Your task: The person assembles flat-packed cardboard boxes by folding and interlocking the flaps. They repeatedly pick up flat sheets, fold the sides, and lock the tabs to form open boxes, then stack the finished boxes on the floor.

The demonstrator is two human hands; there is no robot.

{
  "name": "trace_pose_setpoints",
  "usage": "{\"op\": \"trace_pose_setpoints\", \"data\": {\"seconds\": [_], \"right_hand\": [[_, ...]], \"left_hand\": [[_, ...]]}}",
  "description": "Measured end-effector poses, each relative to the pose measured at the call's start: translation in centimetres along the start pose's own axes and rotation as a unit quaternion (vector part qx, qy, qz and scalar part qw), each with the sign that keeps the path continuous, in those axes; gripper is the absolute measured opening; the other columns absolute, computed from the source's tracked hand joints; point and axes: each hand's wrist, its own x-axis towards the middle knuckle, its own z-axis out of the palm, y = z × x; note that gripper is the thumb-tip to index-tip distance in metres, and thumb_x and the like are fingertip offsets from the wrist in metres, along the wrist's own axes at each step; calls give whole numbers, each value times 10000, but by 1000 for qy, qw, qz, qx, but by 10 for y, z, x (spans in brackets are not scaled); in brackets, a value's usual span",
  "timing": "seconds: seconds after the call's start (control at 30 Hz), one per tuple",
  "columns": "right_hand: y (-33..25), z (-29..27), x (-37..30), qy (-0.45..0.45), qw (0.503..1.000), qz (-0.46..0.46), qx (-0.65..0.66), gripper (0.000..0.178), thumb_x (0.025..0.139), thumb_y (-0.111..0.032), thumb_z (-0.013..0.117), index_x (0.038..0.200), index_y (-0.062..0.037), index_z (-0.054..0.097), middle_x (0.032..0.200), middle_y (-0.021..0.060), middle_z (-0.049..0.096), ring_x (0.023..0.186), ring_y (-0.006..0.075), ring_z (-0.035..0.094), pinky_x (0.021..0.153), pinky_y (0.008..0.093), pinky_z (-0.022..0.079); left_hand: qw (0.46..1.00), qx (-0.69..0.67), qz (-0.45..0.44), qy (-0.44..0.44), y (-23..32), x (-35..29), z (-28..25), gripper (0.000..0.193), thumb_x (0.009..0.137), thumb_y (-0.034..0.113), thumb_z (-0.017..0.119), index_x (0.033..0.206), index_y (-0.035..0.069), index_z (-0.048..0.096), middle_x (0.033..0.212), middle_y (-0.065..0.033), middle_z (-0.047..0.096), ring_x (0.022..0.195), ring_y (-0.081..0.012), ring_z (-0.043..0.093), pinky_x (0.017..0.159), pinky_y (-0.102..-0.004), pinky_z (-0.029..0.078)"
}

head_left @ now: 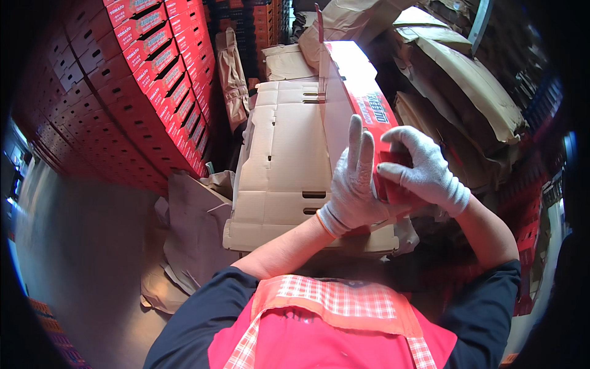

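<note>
The left hand (353, 184), in a pale knit glove, lies flat with fingers stretched straight toward twelve o'clock, palm pressed against the inner brown face of a red carton blank (356, 92). The right hand (418, 169), gloved the same way, curls over the blank's near red edge at about three o'clock from the left hand, fingers bent and clamped on the cardboard; the two hands sit just beside each other with the panel between them. The blank stands tilted on its edge, running from the hands up toward twelve o'clock.

Beneath it, a stack of flat brown cardboard sheets (283, 154) with slots cut in them spreads toward ten and eleven o'clock. At nine to eleven o'clock a wall of stacked red boxes (153, 67) rises. Loose brown paper (190, 240) lies crumpled on the grey floor (86, 258) at about eight o'clock. At one to two o'clock lean bundles wrapped in brown paper (467, 80); what they hold is probably more flat cartons, though the view is too dim to tell. At six o'clock shows the person's red checked apron (326, 326).
</note>
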Motion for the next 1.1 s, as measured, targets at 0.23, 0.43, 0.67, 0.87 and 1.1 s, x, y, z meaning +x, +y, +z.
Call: {"op": "trace_pose_setpoints", "data": {"seconds": [0.23,0.43,0.67,0.87,1.1], "right_hand": [[-1,6,46,-197,959,187,79,190,783,-168,696,839,-56,553,774,70,604,695,196,589,676,363,497],[-13,60,68,-81,958,-264,-76,147,784,-60,642,923,-53,594,826,117,632,766,317,631,675,393,504],[-37,42,126,186,974,8,129,323,919,-185,666,1162,18,599,926,69,669,766,134,623,711,289,523],[10,64,143,-89,945,98,300,192,830,-173,732,937,-23,676,791,54,689,685,172,659,671,321,541],[139,112,92,-116,939,-108,-306,167,779,-212,697,869,-75,662,816,197,676,809,367,679,729,451,535]], "left_hand": [[957,-114,-260,-62,8,-21,13,1423,554,443,934,1551,73,-12,1541,-240,183,1349,-381,384,1135,-410,327],[900,-131,-348,-228,20,-15,3,1015,597,269,944,1410,39,380,1278,-119,560,1255,-181,493,1087,-389,382],[922,-179,-342,-4,10,-40,-28,1316,651,250,924,1533,7,-23,1513,-174,265,1391,-252,322,1158,-376,296],[891,-307,-333,-36,27,-53,-30,1356,681,252,893,1548,35,-127,1570,-179,200,1452,-261,224,1188,-374,215],[864,-223,-285,-351,49,-65,-107,671,889,282,727,1439,12,452,1422,-176,528,1324,-286,501,1102,-373,385]]}}
